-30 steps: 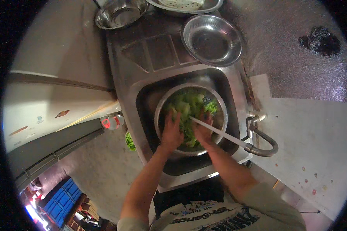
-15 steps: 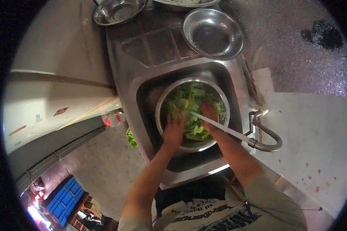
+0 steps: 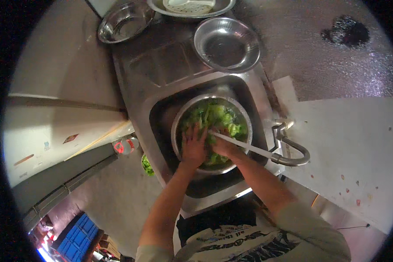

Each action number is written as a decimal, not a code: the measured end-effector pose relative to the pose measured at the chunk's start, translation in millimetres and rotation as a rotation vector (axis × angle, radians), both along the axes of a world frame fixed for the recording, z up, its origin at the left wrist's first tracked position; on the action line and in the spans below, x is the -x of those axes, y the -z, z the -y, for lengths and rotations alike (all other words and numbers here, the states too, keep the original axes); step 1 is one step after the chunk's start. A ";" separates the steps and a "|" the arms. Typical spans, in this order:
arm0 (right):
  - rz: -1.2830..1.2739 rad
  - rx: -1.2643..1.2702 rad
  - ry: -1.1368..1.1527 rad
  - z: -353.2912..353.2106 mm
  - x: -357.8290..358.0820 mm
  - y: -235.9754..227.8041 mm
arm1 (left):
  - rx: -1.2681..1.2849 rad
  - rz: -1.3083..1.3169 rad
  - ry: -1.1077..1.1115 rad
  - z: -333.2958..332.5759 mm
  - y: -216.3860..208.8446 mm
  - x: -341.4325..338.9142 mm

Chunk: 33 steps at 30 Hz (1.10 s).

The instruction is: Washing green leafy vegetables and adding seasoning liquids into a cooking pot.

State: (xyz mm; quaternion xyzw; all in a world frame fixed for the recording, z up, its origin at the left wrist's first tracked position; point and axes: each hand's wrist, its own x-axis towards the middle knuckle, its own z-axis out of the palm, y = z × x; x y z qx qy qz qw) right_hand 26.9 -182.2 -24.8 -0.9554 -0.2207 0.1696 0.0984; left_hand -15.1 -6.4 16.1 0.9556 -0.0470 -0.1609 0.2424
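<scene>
A round metal basin (image 3: 177,150) of water stands in the sink (image 3: 166,178), with cut leafy greens (image 3: 222,114) floating in it. My left hand (image 3: 194,147) presses on the greens at the basin's left side, fingers spread and touching the leaves. On the right, my right hand (image 3: 222,145) reaches into the greens; its fingers look stretched out, though the tips are partly under leaves and water. A white stream of water (image 3: 244,146) runs from the curved faucet (image 3: 294,159) and lands between my hands. Neither hand visibly lifts anything.
An empty metal bowl (image 3: 227,46) rests at the sink's far edge. Beyond it are another metal bowl (image 3: 125,24) and a basin with a white strainer (image 3: 190,5). More greens (image 3: 147,165) and a plastic bottle (image 3: 125,146) are left of the sink.
My right hand has moved left and nearer my left hand, deeper among the greens. The leaves have shifted in the water. The whole view has moved slightly.
</scene>
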 end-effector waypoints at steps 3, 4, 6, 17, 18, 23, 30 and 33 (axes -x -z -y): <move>-0.267 -0.145 0.067 -4.2 -23.1 -38.4 | -0.066 -0.039 0.083 -11.1 13.8 6.0; -0.253 -0.144 0.074 -3.2 -28.1 -46.5 | -0.064 -0.025 0.090 -9.8 11.4 3.8; -0.508 -0.396 0.449 -9.1 -36.8 -59.9 | -0.029 0.065 0.035 -12.1 5.9 3.2; -0.407 -1.120 0.939 24.6 66.2 -88.9 | 1.226 -0.107 -0.535 37.0 60.4 -28.8; -0.356 -1.120 0.982 34.9 68.6 -111.5 | 1.118 -0.106 -0.587 44.3 65.4 -33.8; 0.074 -0.709 0.821 85.6 71.7 -163.0 | 1.463 -0.186 -0.552 31.5 105.2 -31.9; -0.154 -1.422 1.198 93.1 41.4 -232.9 | 0.984 0.268 -0.209 -65.6 136.9 -28.5; 0.083 -0.962 1.094 124.3 74.5 -217.9 | 0.465 0.292 0.099 -23.0 109.2 -3.8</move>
